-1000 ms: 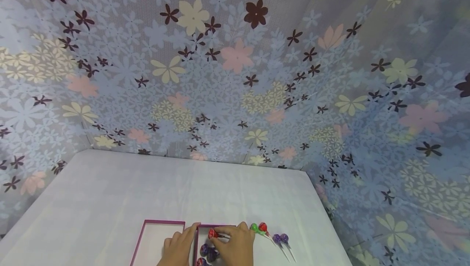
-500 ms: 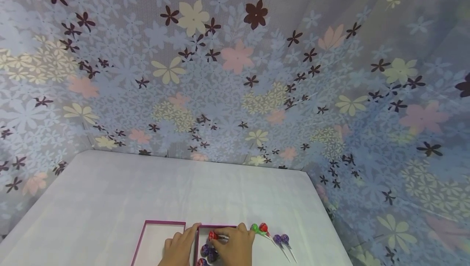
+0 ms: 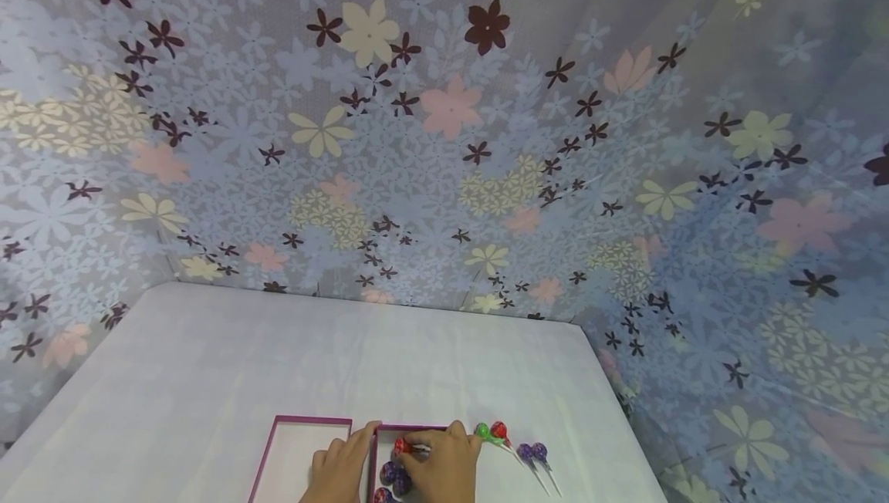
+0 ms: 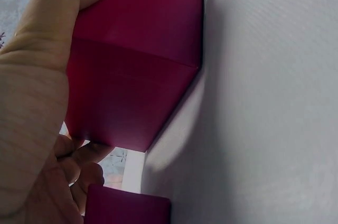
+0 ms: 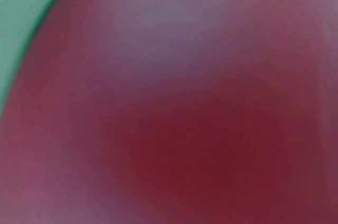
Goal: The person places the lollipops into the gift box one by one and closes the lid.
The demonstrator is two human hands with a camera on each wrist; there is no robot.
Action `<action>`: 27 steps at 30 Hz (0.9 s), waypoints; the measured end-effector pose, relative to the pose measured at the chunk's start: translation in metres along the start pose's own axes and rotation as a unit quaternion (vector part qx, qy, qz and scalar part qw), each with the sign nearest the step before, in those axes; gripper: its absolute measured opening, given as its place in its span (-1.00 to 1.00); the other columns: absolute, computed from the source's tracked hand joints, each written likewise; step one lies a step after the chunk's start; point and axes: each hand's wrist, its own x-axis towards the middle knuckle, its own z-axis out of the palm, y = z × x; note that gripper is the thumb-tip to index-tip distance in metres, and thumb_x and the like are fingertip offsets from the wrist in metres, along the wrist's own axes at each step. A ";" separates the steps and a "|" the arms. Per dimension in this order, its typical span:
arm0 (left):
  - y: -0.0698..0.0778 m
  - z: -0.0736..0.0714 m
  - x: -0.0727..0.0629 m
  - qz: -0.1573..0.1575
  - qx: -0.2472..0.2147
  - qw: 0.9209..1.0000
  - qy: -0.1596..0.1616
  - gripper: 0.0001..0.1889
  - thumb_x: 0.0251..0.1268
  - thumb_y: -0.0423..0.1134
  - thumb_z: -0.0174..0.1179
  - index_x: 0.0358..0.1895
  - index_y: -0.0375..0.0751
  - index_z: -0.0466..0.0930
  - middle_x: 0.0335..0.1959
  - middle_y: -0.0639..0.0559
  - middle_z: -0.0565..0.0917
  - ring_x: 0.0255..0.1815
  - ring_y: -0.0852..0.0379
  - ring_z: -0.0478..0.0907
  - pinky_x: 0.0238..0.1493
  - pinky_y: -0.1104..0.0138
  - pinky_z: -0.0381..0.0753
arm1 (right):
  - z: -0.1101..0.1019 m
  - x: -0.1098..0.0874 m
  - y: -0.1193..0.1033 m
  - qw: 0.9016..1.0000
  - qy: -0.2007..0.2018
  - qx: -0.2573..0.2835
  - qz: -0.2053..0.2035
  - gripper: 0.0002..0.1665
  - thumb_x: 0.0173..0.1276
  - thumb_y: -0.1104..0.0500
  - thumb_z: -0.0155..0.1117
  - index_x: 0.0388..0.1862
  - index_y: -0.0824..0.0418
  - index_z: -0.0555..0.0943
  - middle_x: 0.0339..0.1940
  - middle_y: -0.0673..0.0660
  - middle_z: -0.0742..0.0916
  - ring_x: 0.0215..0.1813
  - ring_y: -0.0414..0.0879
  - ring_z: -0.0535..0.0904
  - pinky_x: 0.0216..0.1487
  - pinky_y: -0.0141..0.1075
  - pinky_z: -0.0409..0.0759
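Observation:
My right hand (image 3: 447,466) reaches into a magenta-rimmed box (image 3: 408,427) and pinches a red-wrapped lollipop (image 3: 401,447) between thumb and index finger near the box's far left corner. Below it in the head view, several dark purple lollipops (image 3: 389,474) lie along the left side of the box. My left hand (image 3: 336,474) holds the box at its left wall, fingertips at the far corner. The left wrist view shows the box's magenta outer walls (image 4: 137,97) with thumb and fingers against them. A blurred red surface (image 5: 200,145) fills most of the right wrist view.
A second shallow magenta-edged tray or lid (image 3: 312,419) with a white inside lies to the left. Right of the box rest a green lollipop (image 3: 483,431), a red lollipop (image 3: 498,430) and two purple lollipops (image 3: 532,452) on the white tabletop (image 3: 347,356). Flowered cloth hangs behind.
Almost nothing differs. The right hand stays in the box with the red lollipop, shifting only slightly, and the left hand stays at the box's left wall.

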 end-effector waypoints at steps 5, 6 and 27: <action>0.000 0.000 0.002 -0.003 0.001 1.000 -0.011 0.25 -0.48 0.34 0.57 0.43 -0.21 0.28 0.25 -0.10 0.53 -0.19 0.06 0.34 -0.26 0.17 0.25 | 0.003 -0.001 0.000 1.000 0.000 -0.008 0.006 -0.71 -0.21 -0.07 0.71 -0.40 -0.24 0.83 -0.53 -0.23 0.75 -0.37 -0.24 0.31 -0.23 -0.15 0.12; 0.000 0.000 0.002 -0.003 0.001 1.000 -0.014 0.23 -0.46 0.27 0.59 0.43 -0.21 0.27 0.26 -0.11 0.53 -0.20 0.05 0.34 -0.26 0.17 0.25 | 0.003 -0.001 0.000 1.000 -0.001 -0.009 0.009 -0.71 -0.20 -0.07 0.71 -0.41 -0.23 0.83 -0.53 -0.24 0.74 -0.37 -0.24 0.30 -0.23 -0.14 0.11; 0.001 -0.003 0.002 0.004 0.001 1.000 -0.030 0.17 -0.42 -0.02 0.64 0.45 -0.20 0.23 0.28 -0.13 0.49 -0.22 0.06 0.30 -0.26 0.17 0.25 | 0.003 0.001 -0.001 0.999 -0.007 -0.042 -0.019 -0.79 -0.19 0.01 0.69 -0.49 -0.20 0.83 -0.57 -0.26 0.73 -0.41 -0.21 0.29 -0.27 -0.13 0.10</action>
